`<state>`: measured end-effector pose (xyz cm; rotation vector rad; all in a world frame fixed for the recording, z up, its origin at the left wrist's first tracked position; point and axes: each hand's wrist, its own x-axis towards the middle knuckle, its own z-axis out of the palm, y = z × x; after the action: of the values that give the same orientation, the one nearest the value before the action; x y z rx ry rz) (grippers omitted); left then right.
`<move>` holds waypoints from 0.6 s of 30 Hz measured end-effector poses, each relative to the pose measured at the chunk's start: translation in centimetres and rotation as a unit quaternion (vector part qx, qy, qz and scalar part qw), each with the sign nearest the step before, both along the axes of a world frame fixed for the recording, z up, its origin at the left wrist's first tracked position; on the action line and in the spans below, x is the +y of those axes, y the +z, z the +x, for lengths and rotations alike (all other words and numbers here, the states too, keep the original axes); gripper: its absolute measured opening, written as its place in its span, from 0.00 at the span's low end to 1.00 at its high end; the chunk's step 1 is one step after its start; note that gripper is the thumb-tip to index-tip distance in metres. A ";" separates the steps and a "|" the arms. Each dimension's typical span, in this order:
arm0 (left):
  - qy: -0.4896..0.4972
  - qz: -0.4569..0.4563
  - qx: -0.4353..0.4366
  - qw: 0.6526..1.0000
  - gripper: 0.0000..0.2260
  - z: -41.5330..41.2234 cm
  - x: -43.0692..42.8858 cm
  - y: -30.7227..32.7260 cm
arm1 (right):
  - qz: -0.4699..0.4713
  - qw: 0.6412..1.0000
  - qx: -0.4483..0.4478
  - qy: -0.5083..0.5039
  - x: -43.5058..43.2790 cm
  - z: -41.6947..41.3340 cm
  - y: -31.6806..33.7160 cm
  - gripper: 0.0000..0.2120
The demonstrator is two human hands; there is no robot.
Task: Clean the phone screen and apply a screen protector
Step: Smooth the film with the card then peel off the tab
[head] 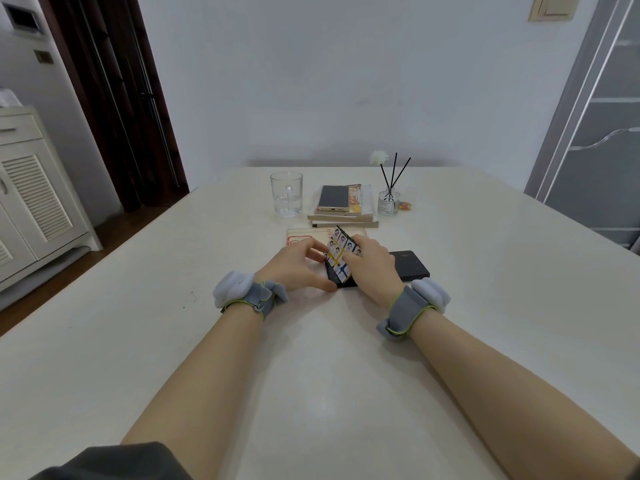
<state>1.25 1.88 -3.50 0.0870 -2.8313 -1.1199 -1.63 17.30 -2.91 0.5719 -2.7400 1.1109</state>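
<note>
A printed packet (340,253) covered in small instruction pictures is tilted up between my hands at the table's middle. My left hand (298,266) grips its left edge, thumb down by a dark flat slab (343,282) that lies under the packet. My right hand (375,268) holds the packet's right side and hides part of it. To the right, a black flat rectangle (412,265) lies partly behind my right hand. I cannot tell whether either dark piece is a phone. A gold-edged phone (333,198) rests screen up on a stack of books farther back.
A pale envelope with red print (298,236) lies just behind my hands. Farther back stand a glass mug (286,194), the book stack (346,221), a reed diffuser (388,201) and small sweets (405,205). The white table (311,358) runs to a wall; a cabinet (31,202) stands left.
</note>
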 end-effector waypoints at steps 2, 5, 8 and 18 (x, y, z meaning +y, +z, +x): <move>0.001 -0.004 -0.001 1.000 0.30 0.1 -0.1 0.0 | -0.010 1.000 -0.006 -0.017 0.4 -0.1 0.1 0.11; 0.001 -0.008 -0.001 1.000 0.30 0.1 -0.1 0.0 | -0.006 1.000 -0.005 -0.027 0.9 0.0 0.0 0.09; -0.002 -0.006 0.000 1.000 0.30 0.1 0.0 0.1 | 0.006 1.000 -0.003 -0.008 0.6 0.5 -0.3 0.11; 0.000 -0.003 0.000 1.000 0.29 0.3 0.0 0.2 | 0.014 0.999 -0.001 -0.037 0.3 0.8 -0.4 0.11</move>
<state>1.58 1.88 -3.30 0.0860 -2.8358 -1.1108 -0.87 17.63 -3.30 0.4684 -2.7591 1.0590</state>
